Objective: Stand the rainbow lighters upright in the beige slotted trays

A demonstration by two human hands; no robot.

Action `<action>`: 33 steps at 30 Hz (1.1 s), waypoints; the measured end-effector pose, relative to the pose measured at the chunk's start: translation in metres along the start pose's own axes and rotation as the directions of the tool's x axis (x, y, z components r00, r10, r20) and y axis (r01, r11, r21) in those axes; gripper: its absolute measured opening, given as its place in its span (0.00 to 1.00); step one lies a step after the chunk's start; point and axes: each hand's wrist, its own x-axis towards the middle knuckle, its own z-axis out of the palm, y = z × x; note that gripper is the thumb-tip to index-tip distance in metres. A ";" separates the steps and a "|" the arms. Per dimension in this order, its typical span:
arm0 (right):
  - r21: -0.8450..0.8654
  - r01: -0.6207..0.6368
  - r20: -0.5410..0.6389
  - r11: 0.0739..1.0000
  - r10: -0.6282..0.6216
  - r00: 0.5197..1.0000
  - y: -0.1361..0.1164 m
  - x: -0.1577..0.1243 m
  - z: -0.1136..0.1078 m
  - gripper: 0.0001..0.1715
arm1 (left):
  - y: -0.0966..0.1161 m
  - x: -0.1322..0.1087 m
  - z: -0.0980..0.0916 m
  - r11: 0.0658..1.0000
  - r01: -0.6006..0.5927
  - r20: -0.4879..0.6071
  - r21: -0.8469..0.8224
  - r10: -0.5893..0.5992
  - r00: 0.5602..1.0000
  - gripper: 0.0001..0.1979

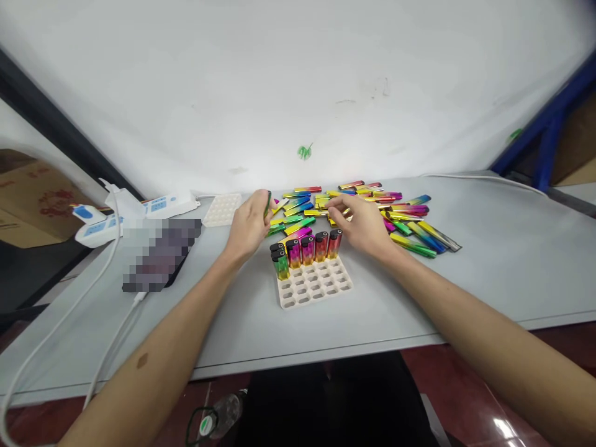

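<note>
My left hand [250, 225] is closed, with a green lighter [267, 203] showing past its fingers. My right hand [364, 225] reaches over a pile of shiny multicoloured lighters [412, 211]. Its thumb and fingers are apart, and the fingertips are at a yellow lighter [316, 213]. Between my forearms lies a cream tray [316, 287] with rows of slots. Lighters with black tops stand upright along its back row, among them a purple lighter [293, 252] and a red lighter [334, 244]. A green-and-yellow lighter [281, 265] stands in front at the left end.
A second cream tray [222, 210] lies at the back left. Beside it are a white power strip [139, 211] and a phone [162, 256] with a white cable [121, 335]. A white wall [298, 93] rises behind the grey table [503, 261]. On the floor is a plastic bottle [226, 413].
</note>
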 end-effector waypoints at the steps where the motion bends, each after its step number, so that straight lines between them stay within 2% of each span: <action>1: -0.005 0.002 0.002 1.000 -0.002 1.000 0.001 0.000 0.001 0.10 | -0.001 0.000 0.000 0.997 0.039 0.005 -0.062 -0.039 0.999 0.21; 3: -0.013 0.006 0.000 1.000 -0.006 1.000 0.004 -0.001 0.002 0.10 | -0.002 0.002 0.000 0.989 0.097 -0.011 -0.114 -0.099 0.995 0.27; 5: -0.021 0.009 -0.010 1.000 -0.009 1.000 0.005 -0.001 0.002 0.10 | -0.002 0.004 0.000 0.978 0.145 -0.032 -0.151 -0.151 0.988 0.27; 9: -0.033 -0.015 -0.017 0.999 0.014 1.000 0.007 -0.001 0.002 0.09 | 0.001 0.006 -0.003 0.932 0.217 0.037 -0.289 -0.215 0.976 0.21; 13: -0.058 -0.018 -0.013 0.998 0.017 1.000 0.005 -0.001 0.001 0.09 | 0.005 0.006 -0.005 0.892 0.217 0.091 -0.396 -0.197 0.976 0.15; 16: -0.095 0.002 -0.007 0.995 -0.003 1.000 0.004 -0.001 0.000 0.09 | 0.004 0.005 -0.006 0.898 0.189 0.039 -0.397 -0.190 0.981 0.15; 19: -0.190 0.043 0.011 0.981 -0.041 0.999 0.006 -0.001 -0.003 0.09 | 0.002 0.005 -0.005 0.923 0.153 -0.030 -0.353 -0.175 0.984 0.21; 21: -0.274 0.073 0.023 0.959 -0.069 0.997 0.007 0.000 -0.005 0.10 | 0.001 0.005 -0.004 0.937 0.155 -0.035 -0.313 -0.175 0.984 0.23; 24: -0.401 0.078 0.065 0.913 -0.057 0.996 0.010 0.000 -0.010 0.12 | 0.001 0.004 -0.002 0.947 0.175 -0.020 -0.269 -0.187 0.982 0.17; 28: -0.526 0.040 0.150 0.849 0.046 0.988 0.013 -0.001 -0.013 0.13 | 0.004 0.003 -0.002 0.942 0.165 0.011 -0.293 -0.169 0.985 0.08; 33: -0.569 0.046 0.203 0.821 0.086 0.975 0.011 -0.003 -0.015 0.14 | 0.004 0.002 -0.004 0.929 0.133 0.014 -0.345 -0.137 0.990 0.08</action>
